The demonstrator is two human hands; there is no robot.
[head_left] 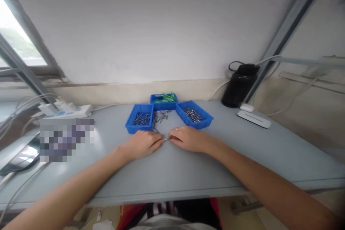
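My left hand (145, 143) and my right hand (190, 139) meet over the middle of the table, fingertips pinched. Between them runs a short, thin metal piece (166, 139), gripped at one end by each hand. It is too small to tell its exact kind. Just behind my left hand stands a blue bin (131, 129) of slim dark metal pieces (142, 119). Another blue bin (202, 125), behind my right hand, holds shiny short metal pieces (192, 115). Loose metal pieces (161, 116) lie on the tabletop between these bins.
At the back, a third blue bin (164, 106) contains green pieces (167, 97). A black bottle (238, 86) and a white flat device (253, 119) are on the right. To the left are a power strip (81, 111), cables and a phone (24, 156) on the grey table (172, 172).
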